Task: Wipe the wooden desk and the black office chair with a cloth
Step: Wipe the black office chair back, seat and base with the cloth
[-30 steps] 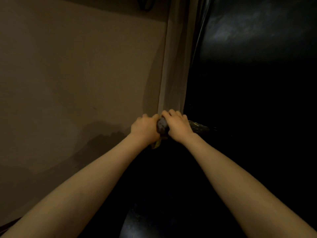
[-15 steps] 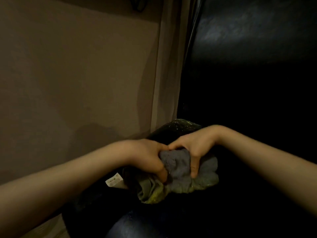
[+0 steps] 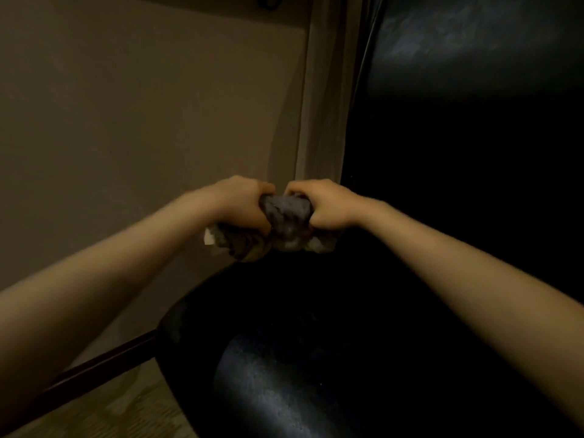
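Above the chair, cloth raised; left hand and right hand grip it.

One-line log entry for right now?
left hand: grips cloth | right hand: grips cloth | cloth: bunched between both hands | black office chair: below hands

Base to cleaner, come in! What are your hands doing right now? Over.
Left hand and right hand both gripping the bunched cloth. Cloth at the black chair, by the backrest; contact unclear. Nothing seen blocking.
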Tool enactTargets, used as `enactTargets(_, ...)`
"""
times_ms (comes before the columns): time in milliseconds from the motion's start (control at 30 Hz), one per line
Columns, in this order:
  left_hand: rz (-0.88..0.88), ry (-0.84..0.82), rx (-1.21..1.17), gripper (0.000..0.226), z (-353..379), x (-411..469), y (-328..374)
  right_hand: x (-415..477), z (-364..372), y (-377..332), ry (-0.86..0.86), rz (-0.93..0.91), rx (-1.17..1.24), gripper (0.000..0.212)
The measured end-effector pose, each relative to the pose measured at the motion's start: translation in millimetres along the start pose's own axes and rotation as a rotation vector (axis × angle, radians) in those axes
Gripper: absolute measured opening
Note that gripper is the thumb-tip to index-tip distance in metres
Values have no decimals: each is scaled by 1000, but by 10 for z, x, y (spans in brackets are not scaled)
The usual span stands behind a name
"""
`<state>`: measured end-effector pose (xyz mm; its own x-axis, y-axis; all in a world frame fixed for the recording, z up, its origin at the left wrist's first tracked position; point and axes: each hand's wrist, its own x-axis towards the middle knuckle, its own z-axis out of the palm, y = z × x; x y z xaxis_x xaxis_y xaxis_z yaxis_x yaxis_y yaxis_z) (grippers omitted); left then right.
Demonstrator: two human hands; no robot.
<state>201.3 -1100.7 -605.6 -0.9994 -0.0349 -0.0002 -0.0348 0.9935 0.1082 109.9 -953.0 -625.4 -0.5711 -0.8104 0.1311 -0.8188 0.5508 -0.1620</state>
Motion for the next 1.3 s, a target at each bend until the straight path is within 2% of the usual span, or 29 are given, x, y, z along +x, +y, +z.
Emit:
enactTargets(100,-6,-394,-99,27,-113,-161,50,-187,-75,-137,-445,12,284,53)
enactTargets(133,1,-485,-42,33,-59,-168,85,-223,-9,-164,-519,1,292,54)
enactTargets(200,-23,-551,63,45,76,-107,126,-209,122,-141,-550,-13,330,50)
enactTargets(267,-75,-479,56,49,166,45,70,-86,192,-32,-479,1,355,45)
enactTargets(333,-111,-274,82,47,249,216,-21,63,233,107,-331,43,286,45)
enactTargets(433,-71,119,158,39,473,393,-81,218,342,206,-70,61,30,49)
enactTargets(467,-45,202,196,40,549,427,-80,220,380,198,5,66,-82,46)
enactTargets(533,-14,258,194,44,623,468,-92,186,428,194,148,66,-294,42)
enactTargets(600,46,247,130,44,529,481,-92,96,374,254,215,43,-330,45)
enactTargets(667,141,179,99,38,332,428,-41,-71,185,315,171,34,-107,49)
enactTargets(767,285,-74,-5,31,172,328,190,-399,-118,428,-110,122,236,56)
enactTargets(833,359,-228,-84,31,271,377,385,-576,-143,535,-317,201,304,51)
enactTargets(867,390,-276,-109,32,352,446,462,-635,-104,598,-355,243,308,50)
enactTargets(933,434,-248,-113,33,493,629,571,-669,9,750,-252,298,231,50)
enactTargets(1000,437,-110,-92,35,581,812,650,-626,102,887,-44,331,65,49)
enactTargets(1100,351,-23,-139,43,649,1009,753,-576,243,1056,167,419,-46,59)
enactTargets(1200,279,-133,-316,34,590,1129,720,-664,258,1205,342,633,160,93)
enactTargets(1267,249,-232,-604,22,555,1170,659,-757,185,1248,453,749,365,105)
enactTargets(1300,237,-299,-792,23,560,1166,655,-794,171,1264,517,786,498,107)
